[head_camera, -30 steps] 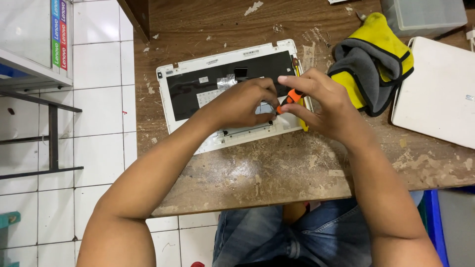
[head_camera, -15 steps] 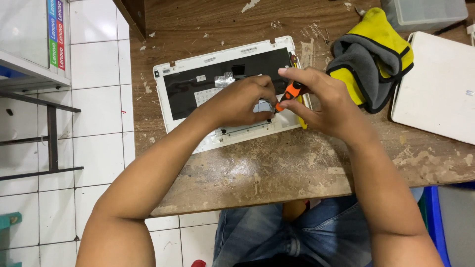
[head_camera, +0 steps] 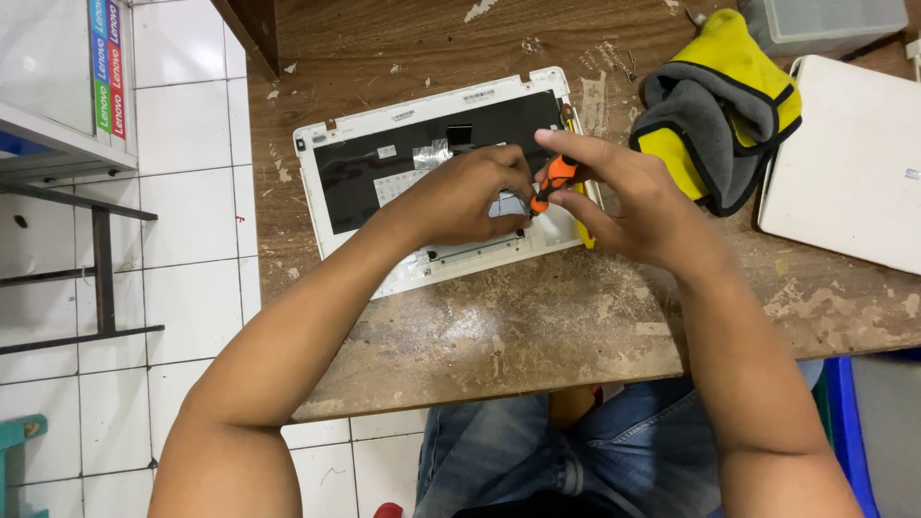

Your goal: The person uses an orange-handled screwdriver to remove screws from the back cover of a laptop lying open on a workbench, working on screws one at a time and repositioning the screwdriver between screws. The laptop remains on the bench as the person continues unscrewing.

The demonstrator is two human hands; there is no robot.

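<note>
Worn wooden workbench [head_camera: 537, 317], scarred and flecked with pale paint, standing over a white tiled floor [head_camera: 192, 230]; head view, looking down.

On the bench lies an opened white laptop base [head_camera: 384, 163], its black inner panel [head_camera: 422, 153] exposed, at a slight angle to the bench edge. Left hand [head_camera: 470, 197] rests on the panel's lower right part, fingers curled down and pinching at a small spot there; what they grip cannot be made out. Right hand [head_camera: 633, 206] closes thumb and fingers on the orange-and-black handle of a small screwdriver [head_camera: 550, 180], the tip angled down between the two hands. Compared with the view half a second earlier, both hands have shifted only slightly, the driver staying over the same corner of the base, which suggests continued work on a single fastener.

Beside the right hand lies a yellow-and-grey cloth [head_camera: 715, 110]; a second white laptop [head_camera: 849, 163] and a clear plastic box [head_camera: 825, 19] sit further right.
</note>
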